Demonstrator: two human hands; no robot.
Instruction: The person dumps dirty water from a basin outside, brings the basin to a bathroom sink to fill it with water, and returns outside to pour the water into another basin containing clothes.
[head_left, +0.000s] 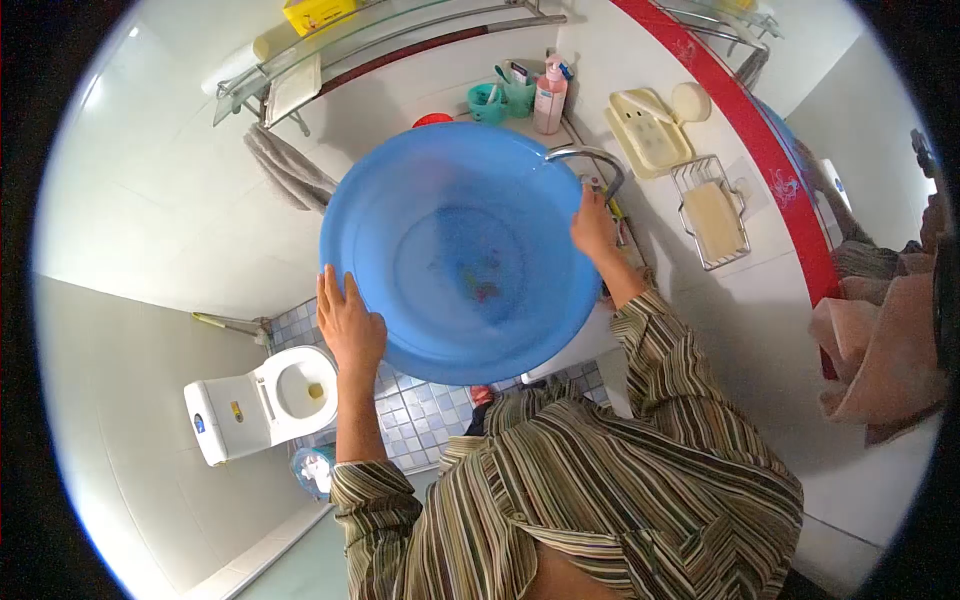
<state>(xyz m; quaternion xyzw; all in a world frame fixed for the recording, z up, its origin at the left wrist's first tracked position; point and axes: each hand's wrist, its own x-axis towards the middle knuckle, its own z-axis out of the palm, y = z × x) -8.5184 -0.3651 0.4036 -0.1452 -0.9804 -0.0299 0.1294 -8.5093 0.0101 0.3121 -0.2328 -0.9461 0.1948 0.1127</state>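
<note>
A large round blue plastic basin (400, 215) is held between my two hands, tilted so that I look into it. Small dark and reddish specks show around its bottom. My left hand (352, 330) grips the rim at the lower left, its fingers lying along the outside edge. On the right side, my right hand (592, 228) is closed over the rim, with its fingertips partly hidden. The curved chrome faucet (605, 160) is just beyond the basin's upper right edge. Most of the white sink (570, 362) is hidden beneath the basin.
Green cups (487, 103) and a pink pump bottle (549, 100) stand behind the basin. A soap dish (648, 135) and a wire rack (712, 215) sit at right. A glass shelf (390, 30) hangs above; a toilet (300, 388) stands at lower left.
</note>
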